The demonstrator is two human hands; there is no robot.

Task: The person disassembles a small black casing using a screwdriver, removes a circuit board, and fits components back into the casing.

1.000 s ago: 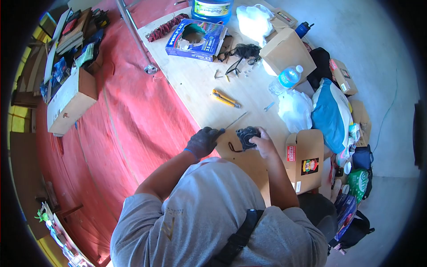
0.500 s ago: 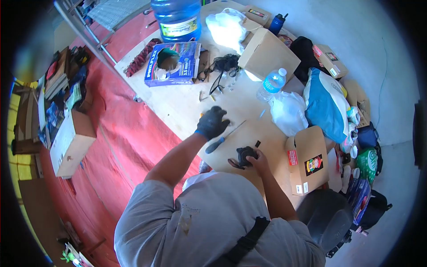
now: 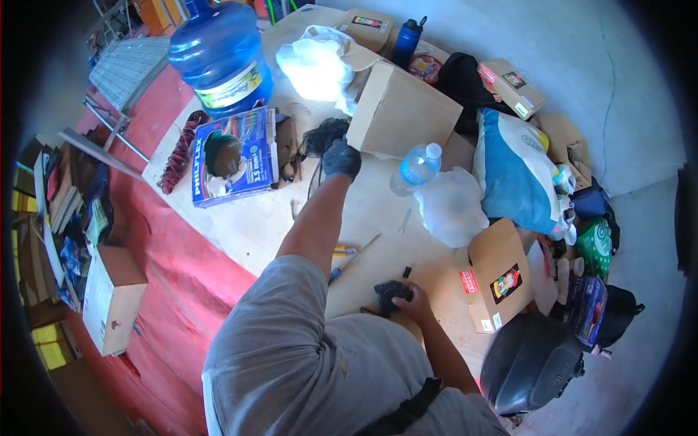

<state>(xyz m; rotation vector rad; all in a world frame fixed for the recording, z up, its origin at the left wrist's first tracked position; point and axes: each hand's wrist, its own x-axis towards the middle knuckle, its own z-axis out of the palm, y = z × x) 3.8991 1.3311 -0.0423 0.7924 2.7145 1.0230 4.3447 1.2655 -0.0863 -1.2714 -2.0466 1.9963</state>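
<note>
The gloved left hand (image 3: 340, 158) is now reaching farther across the table (image 3: 367, 207) than half a second ago, hovering by the black tangle (image 3: 324, 136) and the open cardboard box (image 3: 400, 112); whether its fingers are gripping anything, I cannot tell. The right hand (image 3: 416, 304) is still gripping the black tape measure (image 3: 387, 294) near the person's body. The screwdriver (image 3: 334, 275), held a second ago, is lying on the table beside the yellow cutter (image 3: 342, 251).
</note>
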